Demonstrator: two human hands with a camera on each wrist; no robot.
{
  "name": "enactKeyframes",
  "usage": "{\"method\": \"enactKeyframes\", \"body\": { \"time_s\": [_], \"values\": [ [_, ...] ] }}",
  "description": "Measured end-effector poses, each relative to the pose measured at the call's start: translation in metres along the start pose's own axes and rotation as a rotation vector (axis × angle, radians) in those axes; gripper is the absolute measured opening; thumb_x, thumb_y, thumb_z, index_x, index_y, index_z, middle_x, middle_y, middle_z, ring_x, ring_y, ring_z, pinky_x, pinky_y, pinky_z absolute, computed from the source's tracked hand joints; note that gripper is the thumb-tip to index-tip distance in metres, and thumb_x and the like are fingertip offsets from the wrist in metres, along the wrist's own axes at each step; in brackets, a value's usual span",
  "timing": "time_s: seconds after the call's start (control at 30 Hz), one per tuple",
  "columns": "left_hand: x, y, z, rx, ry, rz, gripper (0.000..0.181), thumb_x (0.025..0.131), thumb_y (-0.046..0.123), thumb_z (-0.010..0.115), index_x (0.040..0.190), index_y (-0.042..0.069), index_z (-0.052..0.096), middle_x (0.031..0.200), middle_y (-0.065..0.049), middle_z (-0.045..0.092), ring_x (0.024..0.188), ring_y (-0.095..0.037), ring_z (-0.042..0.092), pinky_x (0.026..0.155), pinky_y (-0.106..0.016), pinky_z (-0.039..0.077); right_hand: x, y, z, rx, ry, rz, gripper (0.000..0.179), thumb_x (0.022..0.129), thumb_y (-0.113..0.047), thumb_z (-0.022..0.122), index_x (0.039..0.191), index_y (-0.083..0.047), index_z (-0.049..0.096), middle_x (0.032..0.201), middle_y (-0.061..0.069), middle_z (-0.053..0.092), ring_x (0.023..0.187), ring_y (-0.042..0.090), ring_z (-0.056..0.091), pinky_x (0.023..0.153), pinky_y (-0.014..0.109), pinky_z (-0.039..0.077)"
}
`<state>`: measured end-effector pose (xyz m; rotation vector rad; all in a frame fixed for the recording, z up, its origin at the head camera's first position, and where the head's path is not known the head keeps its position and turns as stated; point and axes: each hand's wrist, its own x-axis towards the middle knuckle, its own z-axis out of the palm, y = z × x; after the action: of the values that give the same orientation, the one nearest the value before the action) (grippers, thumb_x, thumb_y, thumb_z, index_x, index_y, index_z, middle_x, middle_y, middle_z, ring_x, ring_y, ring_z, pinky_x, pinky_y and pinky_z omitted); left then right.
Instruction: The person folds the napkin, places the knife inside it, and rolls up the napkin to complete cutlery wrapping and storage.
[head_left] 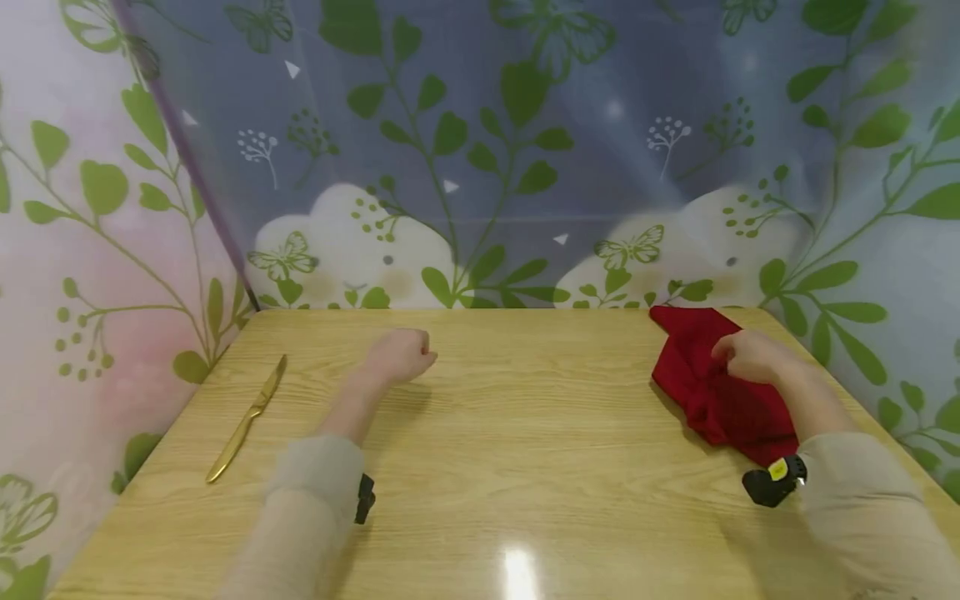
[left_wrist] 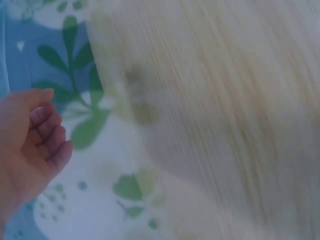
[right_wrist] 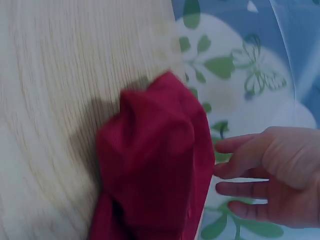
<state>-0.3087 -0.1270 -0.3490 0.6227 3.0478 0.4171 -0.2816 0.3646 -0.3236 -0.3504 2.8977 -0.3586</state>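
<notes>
A crumpled red cloth (head_left: 693, 354) lies at the right side of the wooden table. Over it is my right hand (head_left: 753, 357), its fingers bent and spread apart. In the right wrist view that hand (right_wrist: 275, 175) appears beside the folds of the red cloth (right_wrist: 155, 155), with no cloth visibly pinched. My left hand (head_left: 399, 356) hovers above the table's far left part. Its fingers are loosely curled around nothing, as the left hand (left_wrist: 35, 145) also appears in the left wrist view.
A gold table knife (head_left: 251, 418) lies near the table's left edge, blade pointing away. The light wooden table (head_left: 525, 433) meets a leaf-patterned curtain (head_left: 450, 150) at the back, with similar sheets on both sides.
</notes>
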Motion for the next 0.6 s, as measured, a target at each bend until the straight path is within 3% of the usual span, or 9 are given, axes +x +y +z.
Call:
{"method": "enactKeyframes", "body": {
  "time_s": [0.13,0.2,0.4,0.6],
  "values": [
    [0.014,0.035,0.011,-0.022,-0.029,0.092,0.019,0.09,0.018,0.056,0.074,0.009,0.054,0.066,0.0,0.051,0.058,-0.014,0.045,0.057,-0.028,0.04,-0.009,0.017,0.0,0.054,-0.113,0.044,0.044,0.065,0.005,0.052,0.109,0.013,0.055,0.099,0.024,0.06,0.086,0.032,0.056,0.071,0.042,0.046],
    [0.02,0.055,0.018,-0.02,-0.046,0.147,0.015,0.091,0.018,0.057,0.08,0.008,0.058,0.072,-0.002,0.057,0.062,-0.015,0.05,0.06,-0.029,0.043,-0.013,0.023,0.002,0.068,-0.13,0.064,0.045,0.066,0.002,0.057,0.11,0.013,0.054,0.099,0.025,0.06,0.088,0.034,0.056,0.073,0.045,0.046],
    [0.034,0.124,0.034,0.15,-0.066,0.339,0.024,0.092,0.025,0.057,0.107,0.008,0.064,0.105,-0.003,0.065,0.094,-0.016,0.061,0.08,-0.028,0.047,-0.016,0.034,0.007,0.049,-0.058,0.042,0.038,0.071,-0.005,0.064,0.104,0.013,0.057,0.097,0.028,0.06,0.092,0.045,0.054,0.075,0.048,0.045],
    [0.044,0.189,0.055,0.284,-0.086,0.44,0.047,0.092,0.04,0.054,0.133,0.018,0.05,0.132,0.004,0.052,0.122,-0.013,0.045,0.103,-0.033,0.03,-0.019,0.038,0.007,0.044,-0.036,0.037,0.042,0.073,-0.008,0.066,0.106,0.015,0.055,0.103,0.032,0.057,0.099,0.051,0.049,0.079,0.053,0.042]
  ]
}}
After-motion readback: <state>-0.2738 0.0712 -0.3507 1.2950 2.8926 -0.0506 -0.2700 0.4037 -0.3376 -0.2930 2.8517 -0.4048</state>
